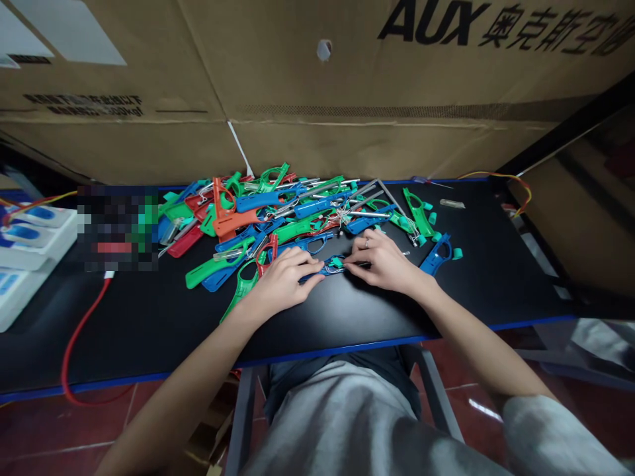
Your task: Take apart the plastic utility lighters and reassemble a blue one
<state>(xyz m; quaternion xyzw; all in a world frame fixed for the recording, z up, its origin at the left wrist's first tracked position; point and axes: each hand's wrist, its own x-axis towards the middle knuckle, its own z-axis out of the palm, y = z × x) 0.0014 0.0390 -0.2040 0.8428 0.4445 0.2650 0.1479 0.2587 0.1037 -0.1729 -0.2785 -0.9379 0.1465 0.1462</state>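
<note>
Near the front edge of the black table lies a blue lighter casing (325, 270), with a green trigger piece (337, 262) and thin wires in it. My left hand (290, 276) pinches the casing's left end between thumb and fingers. On its right side, my right hand (380, 263) has its fingers closed at the green piece; whether they hold the casing, the trigger or a wire is hidden. Behind both hands spreads a pile of lighter parts (258, 201): blue, green, red and orange casings, metal tubes and wires. A green casing (213, 270) sticks out of it at the left.
A blue casing half (436, 256) and a green casing (419, 213) lie to the right. Behind them are a screwdriver (432, 182) and a small clear piece (452, 204). White boxes (30, 264) and a red cable (65, 357) stand left. A cardboard box (347, 86) walls the back.
</note>
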